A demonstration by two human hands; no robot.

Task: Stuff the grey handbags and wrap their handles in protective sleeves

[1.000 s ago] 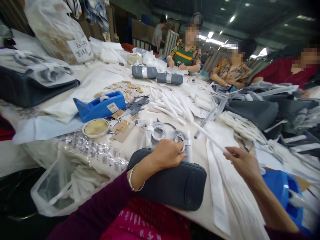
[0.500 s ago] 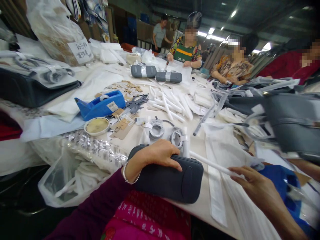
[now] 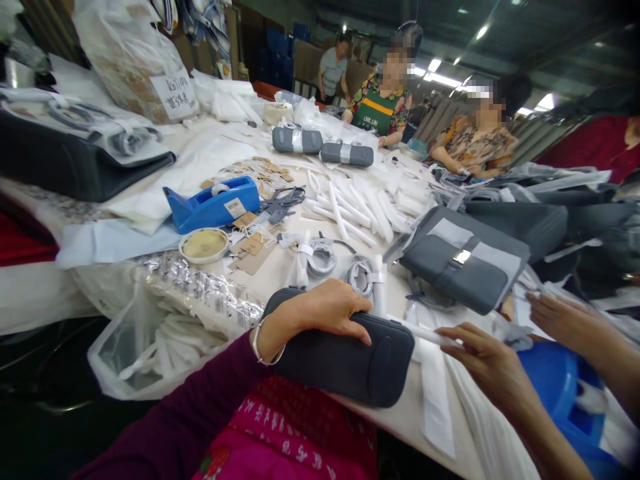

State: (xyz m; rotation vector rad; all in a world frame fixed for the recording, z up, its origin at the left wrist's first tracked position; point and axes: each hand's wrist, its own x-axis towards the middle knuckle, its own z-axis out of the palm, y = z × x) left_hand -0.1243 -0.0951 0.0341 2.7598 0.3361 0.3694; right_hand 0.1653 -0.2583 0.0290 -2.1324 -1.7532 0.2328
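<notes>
- At the near edge of the table (image 3: 260,287), the left hand (image 3: 320,310) holds a dark bag (image 3: 340,370).
- This hand is bent over the bag's top edge, with a gap between thumb and fingers. The thumb lies flat on the front of the bag. The fingers reach over the top, and I cannot see all their tips.
- The bag lies right under the left hand, tilted, with its round-cornered end poking out to the right.
- The right hand (image 3: 475,350) is almost closed. Its thumb and fingers pinch the end of a white stick (image 3: 423,332).
- The white stick runs from the right hand to just behind the bag's top edge. I cannot tell if it touches the bag.
- The bag is to the left of the right hand, near but apart from it.
- Just behind the bag are two wrapped straps (image 3: 322,259), rolled into rings.
- Past the straps is a pile of white sticks (image 3: 353,210).
- To the left are a blue tape holder (image 3: 220,203) and a round dish (image 3: 204,245).
- On the right, another person's hand (image 3: 565,320) is near a grey bag (image 3: 435,243) with a buckle.
</notes>
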